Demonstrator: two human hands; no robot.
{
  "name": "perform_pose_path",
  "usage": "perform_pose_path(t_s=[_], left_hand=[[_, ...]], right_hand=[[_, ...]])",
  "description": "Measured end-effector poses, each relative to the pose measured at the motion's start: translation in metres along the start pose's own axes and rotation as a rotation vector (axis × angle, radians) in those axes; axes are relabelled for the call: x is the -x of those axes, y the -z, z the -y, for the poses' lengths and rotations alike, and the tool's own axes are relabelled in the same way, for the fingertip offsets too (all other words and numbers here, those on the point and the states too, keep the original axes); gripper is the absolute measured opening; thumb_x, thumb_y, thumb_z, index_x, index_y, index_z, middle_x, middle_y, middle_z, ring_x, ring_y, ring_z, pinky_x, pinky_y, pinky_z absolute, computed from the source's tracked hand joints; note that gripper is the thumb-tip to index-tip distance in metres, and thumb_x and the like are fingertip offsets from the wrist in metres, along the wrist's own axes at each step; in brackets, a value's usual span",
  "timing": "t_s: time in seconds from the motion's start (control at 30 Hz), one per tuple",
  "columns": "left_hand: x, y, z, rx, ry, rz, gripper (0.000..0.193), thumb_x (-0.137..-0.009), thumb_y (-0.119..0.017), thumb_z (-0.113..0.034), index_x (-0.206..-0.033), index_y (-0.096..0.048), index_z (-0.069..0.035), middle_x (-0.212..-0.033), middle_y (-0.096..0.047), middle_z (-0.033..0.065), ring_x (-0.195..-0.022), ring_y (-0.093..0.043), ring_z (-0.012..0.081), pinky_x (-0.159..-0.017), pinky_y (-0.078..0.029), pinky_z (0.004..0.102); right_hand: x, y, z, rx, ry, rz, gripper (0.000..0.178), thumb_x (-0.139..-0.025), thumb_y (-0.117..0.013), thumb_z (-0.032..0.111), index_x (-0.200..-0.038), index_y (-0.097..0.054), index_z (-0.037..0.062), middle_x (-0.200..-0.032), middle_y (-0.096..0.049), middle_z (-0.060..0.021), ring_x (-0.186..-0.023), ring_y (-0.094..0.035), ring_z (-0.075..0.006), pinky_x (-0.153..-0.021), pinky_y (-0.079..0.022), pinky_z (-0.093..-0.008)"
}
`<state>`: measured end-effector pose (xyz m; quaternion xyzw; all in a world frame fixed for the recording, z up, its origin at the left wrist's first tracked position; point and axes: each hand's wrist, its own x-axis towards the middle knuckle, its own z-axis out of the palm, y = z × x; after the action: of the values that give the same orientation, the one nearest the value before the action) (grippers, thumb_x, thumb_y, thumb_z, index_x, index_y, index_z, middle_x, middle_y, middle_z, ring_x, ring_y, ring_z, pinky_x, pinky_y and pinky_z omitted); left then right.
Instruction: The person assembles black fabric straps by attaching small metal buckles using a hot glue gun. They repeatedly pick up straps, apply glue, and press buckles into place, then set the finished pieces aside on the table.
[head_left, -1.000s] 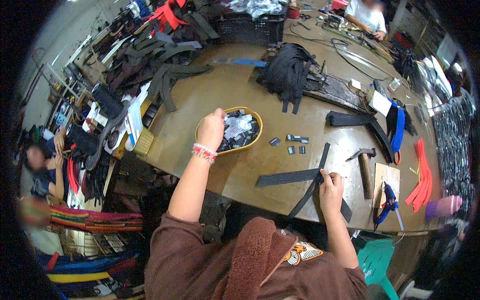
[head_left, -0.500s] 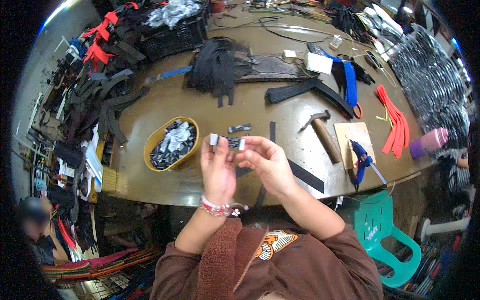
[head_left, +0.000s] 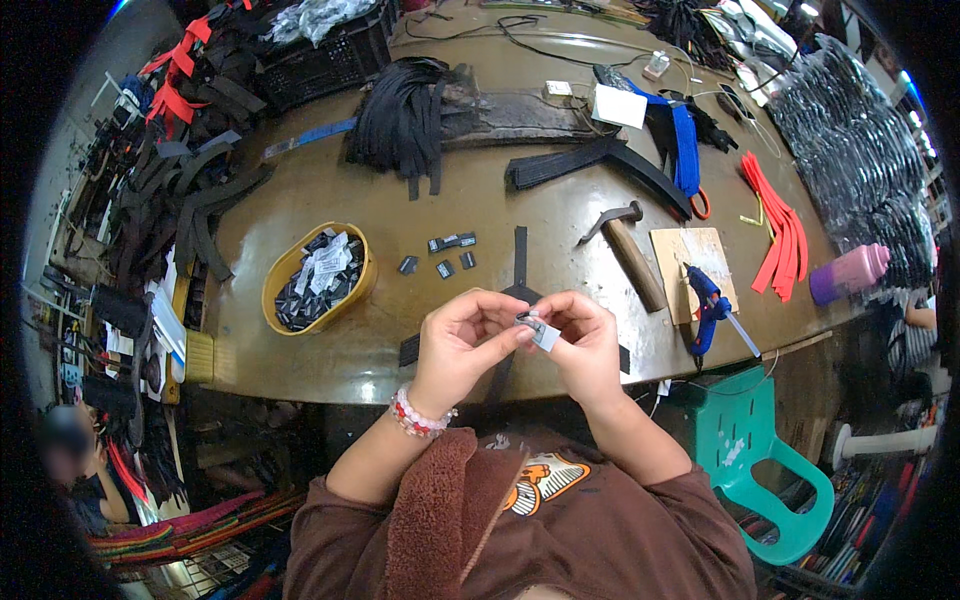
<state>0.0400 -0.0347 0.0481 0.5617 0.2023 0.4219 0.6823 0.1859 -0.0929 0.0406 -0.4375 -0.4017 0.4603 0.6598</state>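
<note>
Pinching a black-and-white label [head_left: 543, 334] with left hand [head_left: 462, 345] and right hand [head_left: 585, 348], center frame, over black webbing strips [head_left: 520, 255].

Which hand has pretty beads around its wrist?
The left hand: pink, white and red beads circle its wrist. The right hand has a bare wrist.

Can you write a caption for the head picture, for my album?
Left hand and right hand pinch a small label near black straps.

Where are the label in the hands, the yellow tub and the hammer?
Held label [head_left: 544, 334]: head view, on its pale end.
Yellow tub [head_left: 370, 264]: head view, on its right side.
Hammer [head_left: 636, 265]: head view, on its wooden handle.
</note>
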Motion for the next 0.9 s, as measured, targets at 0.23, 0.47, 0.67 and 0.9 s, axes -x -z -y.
perform_pose_path(t_s=[0.23,0.47,0.67,0.9], left_hand=[[0.002,0.004,-0.005,0.009,0.08,-0.038,0.021,-0.085,-0.062,0.002,-0.106,-0.062,0.004,-0.096,-0.066,0.0082,-0.088,-0.062,0.0106,-0.078,-0.05,0.0231],[0.006,0.0,0.002,0.05,0.046,-0.06,0.017,-0.087,-0.061,0.0,-0.103,-0.063,0.004,-0.094,-0.067,0.0083,-0.084,-0.063,0.0107,-0.077,-0.051,0.0232],[0.007,0.017,0.022,-0.066,0.138,-0.154,0.015,-0.087,-0.061,-0.001,-0.101,-0.064,0.004,-0.089,-0.066,0.0085,-0.076,-0.063,0.0105,-0.069,-0.054,0.0234],[-0.008,0.041,0.059,0.027,0.251,-0.194,0.014,-0.087,-0.063,-0.005,-0.098,-0.064,0.003,-0.088,-0.066,0.0076,-0.074,-0.062,0.0101,-0.068,-0.053,0.0232]], right_hand=[[0.004,0.011,0.005,-0.099,-0.071,0.089,0.014,-0.086,-0.064,0.003,-0.098,-0.063,-0.0038,-0.088,-0.066,-0.0073,-0.076,-0.062,-0.0106,-0.067,-0.051,-0.0233],[0.003,0.007,0.003,0.013,-0.125,0.056,0.013,-0.084,-0.066,0.002,-0.095,-0.064,-0.0036,-0.089,-0.067,-0.008,-0.075,-0.062,-0.0104,-0.065,-0.051,-0.0224],[0.033,0.095,-0.024,0.437,0.077,-0.642,0.02,-0.081,-0.071,0.008,-0.092,-0.057,-0.001,-0.085,-0.059,-0.0049,-0.077,-0.056,-0.013,-0.072,-0.046,-0.0238],[0.039,0.238,-0.016,1.352,0.022,-0.631,0.044,-0.077,-0.076,0.03,-0.105,-0.056,0.0023,-0.086,-0.061,-0.0171,-0.08,-0.06,-0.0261,-0.073,-0.047,-0.0383]])
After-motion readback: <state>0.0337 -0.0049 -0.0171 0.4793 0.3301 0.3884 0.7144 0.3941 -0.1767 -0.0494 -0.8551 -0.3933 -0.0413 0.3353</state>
